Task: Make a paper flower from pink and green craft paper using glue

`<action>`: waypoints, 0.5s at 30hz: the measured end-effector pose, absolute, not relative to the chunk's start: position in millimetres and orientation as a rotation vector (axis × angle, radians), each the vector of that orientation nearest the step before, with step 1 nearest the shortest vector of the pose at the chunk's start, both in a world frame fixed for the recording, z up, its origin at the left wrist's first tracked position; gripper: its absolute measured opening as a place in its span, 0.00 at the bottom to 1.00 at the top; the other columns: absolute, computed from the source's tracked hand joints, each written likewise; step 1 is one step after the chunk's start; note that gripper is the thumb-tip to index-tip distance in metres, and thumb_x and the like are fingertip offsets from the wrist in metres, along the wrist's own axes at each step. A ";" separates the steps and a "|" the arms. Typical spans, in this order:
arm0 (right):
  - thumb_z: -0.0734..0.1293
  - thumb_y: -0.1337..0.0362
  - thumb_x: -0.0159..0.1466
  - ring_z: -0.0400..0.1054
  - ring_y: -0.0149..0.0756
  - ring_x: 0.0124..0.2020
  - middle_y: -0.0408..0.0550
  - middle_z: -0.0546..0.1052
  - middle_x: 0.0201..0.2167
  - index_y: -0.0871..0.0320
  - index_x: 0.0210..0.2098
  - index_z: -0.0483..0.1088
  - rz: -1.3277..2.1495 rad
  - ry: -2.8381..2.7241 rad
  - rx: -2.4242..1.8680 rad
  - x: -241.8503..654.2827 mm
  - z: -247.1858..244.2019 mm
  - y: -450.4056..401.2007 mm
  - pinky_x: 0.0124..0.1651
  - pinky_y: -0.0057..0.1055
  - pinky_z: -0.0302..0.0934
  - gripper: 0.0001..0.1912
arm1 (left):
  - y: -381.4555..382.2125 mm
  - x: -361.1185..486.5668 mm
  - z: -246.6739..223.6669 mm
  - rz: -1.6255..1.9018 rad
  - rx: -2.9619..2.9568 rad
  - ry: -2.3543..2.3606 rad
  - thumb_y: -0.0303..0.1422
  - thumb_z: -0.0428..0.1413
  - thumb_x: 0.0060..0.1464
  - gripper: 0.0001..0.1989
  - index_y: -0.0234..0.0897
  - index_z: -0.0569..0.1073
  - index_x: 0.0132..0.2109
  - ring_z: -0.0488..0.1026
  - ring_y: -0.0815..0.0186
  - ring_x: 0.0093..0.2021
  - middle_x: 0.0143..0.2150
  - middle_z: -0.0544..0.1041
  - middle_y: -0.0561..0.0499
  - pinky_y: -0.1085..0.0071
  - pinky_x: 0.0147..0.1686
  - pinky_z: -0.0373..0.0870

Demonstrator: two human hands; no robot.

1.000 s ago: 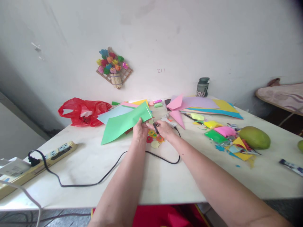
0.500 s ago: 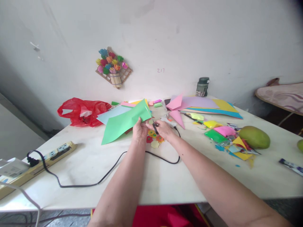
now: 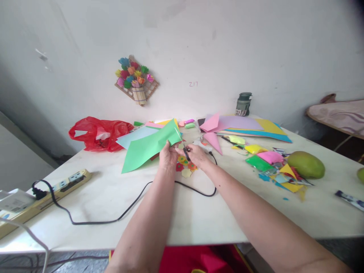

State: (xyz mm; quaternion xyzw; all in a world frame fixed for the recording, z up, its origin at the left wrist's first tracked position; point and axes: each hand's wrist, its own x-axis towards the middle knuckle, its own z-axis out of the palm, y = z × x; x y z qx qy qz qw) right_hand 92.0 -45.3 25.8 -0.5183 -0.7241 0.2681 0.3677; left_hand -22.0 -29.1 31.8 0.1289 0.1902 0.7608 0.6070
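My left hand (image 3: 168, 154) pinches the lower edge of a sheet of green paper (image 3: 148, 146), holding it tilted above the table. In my right hand (image 3: 196, 154) is a pair of scissors (image 3: 186, 152), fingers wrapped round the dark handles. The blades point up and away, at the right edge of the green sheet. Below the hands lie several small cut paper flowers (image 3: 186, 173) in red, yellow, orange and cream. A pink paper cone (image 3: 213, 143) lies just beyond my right hand.
A black cord (image 3: 113, 222) runs across the white table from a power strip (image 3: 65, 185) at left. A red plastic bag (image 3: 99, 132) sits behind. To the right are stacked coloured sheets (image 3: 273, 129), clay packets (image 3: 258, 163), paper scraps (image 3: 292, 186) and a green mango (image 3: 305, 165).
The scissor blades look spread slightly wider than before at the paper's edge. Both hands and the green sheet keep nearly the same place.
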 end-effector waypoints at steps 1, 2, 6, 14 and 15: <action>0.61 0.47 0.54 0.58 0.27 0.21 0.39 0.65 0.18 0.57 0.24 0.63 0.690 -1.856 -1.326 91.6 25.0 -44.8 0.24 0.24 0.48 0.18 | -29.0 -22.0 31.6 1.776 0.289 0.421 0.25 0.45 0.57 0.16 0.32 0.64 0.52 0.72 0.63 0.45 0.45 0.75 0.44 0.66 0.47 0.68; 0.61 0.47 0.54 0.58 0.27 0.21 0.38 0.65 0.18 0.57 0.24 0.63 0.692 -1.854 -1.322 91.3 24.5 -44.6 0.24 0.24 0.48 0.18 | -29.0 -21.9 31.4 1.798 0.281 0.401 0.24 0.45 0.57 0.16 0.31 0.65 0.52 0.72 0.63 0.46 0.45 0.75 0.43 0.65 0.48 0.68; 0.62 0.46 0.52 0.58 0.27 0.21 0.38 0.65 0.19 0.57 0.23 0.63 0.707 -1.842 -1.327 90.7 24.5 -45.6 0.24 0.24 0.48 0.19 | -29.6 -21.6 31.2 1.797 0.285 0.370 0.24 0.45 0.57 0.15 0.30 0.65 0.51 0.73 0.61 0.45 0.44 0.75 0.42 0.64 0.47 0.68; 0.63 0.48 0.53 0.59 0.28 0.21 0.39 0.65 0.18 0.57 0.23 0.64 0.728 -1.809 -1.315 89.7 25.6 -47.8 0.24 0.24 0.49 0.18 | -28.6 -22.2 29.3 1.808 0.317 0.362 0.24 0.45 0.57 0.15 0.32 0.65 0.51 0.72 0.62 0.47 0.45 0.74 0.43 0.64 0.46 0.69; 0.63 0.48 0.53 0.59 0.28 0.21 0.39 0.65 0.18 0.57 0.23 0.64 0.725 -1.804 -1.307 89.6 25.8 -47.9 0.24 0.24 0.50 0.17 | -28.3 -22.3 28.5 1.810 0.327 0.361 0.24 0.45 0.57 0.15 0.33 0.65 0.51 0.72 0.62 0.47 0.46 0.74 0.43 0.64 0.46 0.69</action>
